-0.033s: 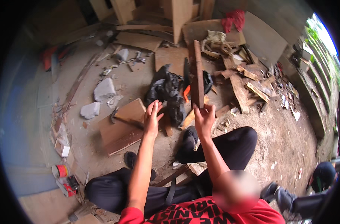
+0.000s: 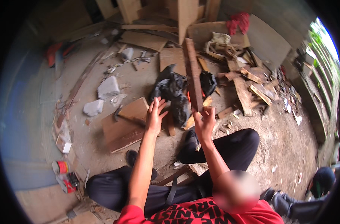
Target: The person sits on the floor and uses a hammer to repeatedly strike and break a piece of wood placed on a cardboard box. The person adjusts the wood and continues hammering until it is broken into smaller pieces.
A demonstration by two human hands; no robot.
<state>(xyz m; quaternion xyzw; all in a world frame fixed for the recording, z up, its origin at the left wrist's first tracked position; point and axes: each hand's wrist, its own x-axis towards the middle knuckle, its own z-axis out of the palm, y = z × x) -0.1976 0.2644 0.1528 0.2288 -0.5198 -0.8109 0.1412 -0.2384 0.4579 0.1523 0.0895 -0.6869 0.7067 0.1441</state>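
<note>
My right hand grips the lower end of a long, narrow wooden strip. The strip stands up and away from me, its far end leaning a little to the left. Apart from it, to the left, my left hand is raised with spread fingers and holds nothing. Just beyond both hands lies a crumpled black plastic bag. A hammer rests on a brown board beside my left hand, which hides part of its handle. Something orange behind the strip is mostly hidden.
Broken wood pieces are heaped to the right. Pale stone blocks lie on the left. Boards and a red cloth are at the back. A red-labelled can stands at lower left. Another person is at lower right.
The far end of the wooden strip has swung to the left in my right hand. My left hand stays open, and the view has shifted slightly.
</note>
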